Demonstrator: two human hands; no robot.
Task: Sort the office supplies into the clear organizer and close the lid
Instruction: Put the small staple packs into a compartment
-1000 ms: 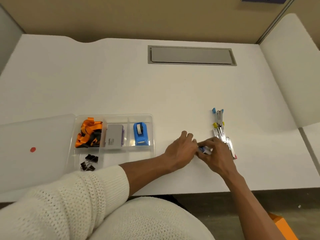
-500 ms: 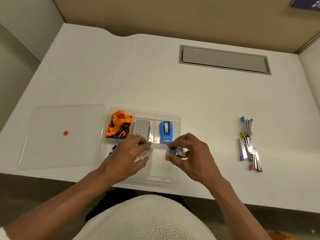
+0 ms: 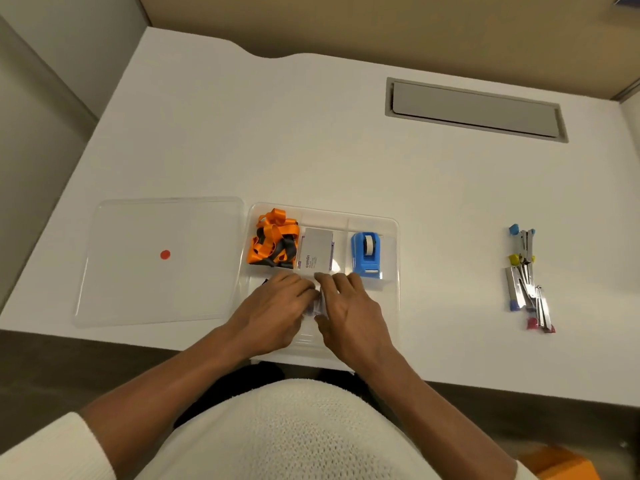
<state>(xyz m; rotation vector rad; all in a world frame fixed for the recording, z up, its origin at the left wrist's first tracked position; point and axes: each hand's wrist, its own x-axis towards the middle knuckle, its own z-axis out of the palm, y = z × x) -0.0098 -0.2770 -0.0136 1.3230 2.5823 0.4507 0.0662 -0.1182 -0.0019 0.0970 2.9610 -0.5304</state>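
The clear organizer [image 3: 391, 299] lies at the desk's front edge. Its back row holds orange and black lanyards [image 3: 273, 242], a grey staple box [image 3: 317, 254] and a blue tape dispenser [image 3: 366, 254]. My left hand [image 3: 277, 311] and my right hand [image 3: 349, 315] meet over the front middle compartment. Between their fingertips they pinch small staple boxes [image 3: 318, 306], mostly hidden by the fingers. The clear lid [image 3: 159, 261] with a red dot lies flat to the left. A pile of small staplers [image 3: 526, 278] with coloured ends rests on the desk to the right.
A grey cable hatch [image 3: 474, 110] is set into the white desk [image 3: 311, 150] at the back right. Partition walls stand behind and to the left. The organizer's front rim reaches the desk edge, close to my body. An orange object [image 3: 561, 464] shows at the bottom right.
Both hands carried the small boxes left from beside the staplers to the organizer. They have now come together over the front middle compartment. My view also shifted left and nearer.
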